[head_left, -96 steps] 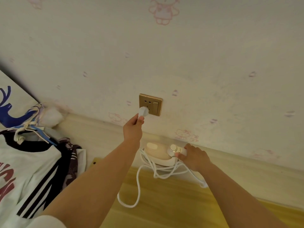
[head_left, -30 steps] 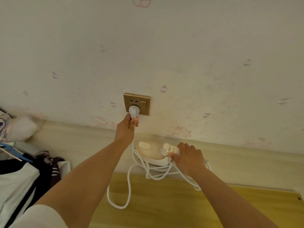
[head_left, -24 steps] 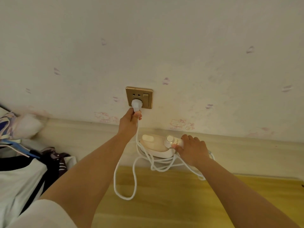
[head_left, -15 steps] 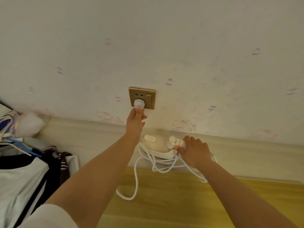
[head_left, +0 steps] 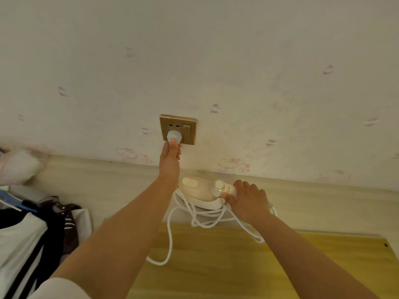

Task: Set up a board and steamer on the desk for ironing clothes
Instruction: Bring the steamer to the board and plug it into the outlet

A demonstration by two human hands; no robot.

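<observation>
From the head camera I see the steamer (head_left: 199, 194), a small handheld unit with a pale cream, rounded body on a white base, lying flat at the back of the wooden worktop (head_left: 216, 262), just below the wall socket (head_left: 178, 129) and slightly to its right. A white oval patch sits on its top towards the socket side, and a round white dial (head_left: 219, 185) sits at the handle end.

My right hand (head_left: 248, 202) grips that handle end, fingers (head_left: 251, 187) curled over it and the thumb pressed beside the dial. My left hand (head_left: 170, 159) reaches up to the socket and pinches the round white plug (head_left: 173, 135) between thumb and fingers; the plug sits against the lower left of the gold-coloured plate, under a pair of slots and left of a rocker switch. I cannot tell whether its pins are fully home.

The white cord (head_left: 172, 231) spills in loose coils from under the steamer, one long loop trailing onto the worktop below the socket. Far left of the socket lies a heap of clothes (head_left: 28, 240), white with black stripes.
</observation>
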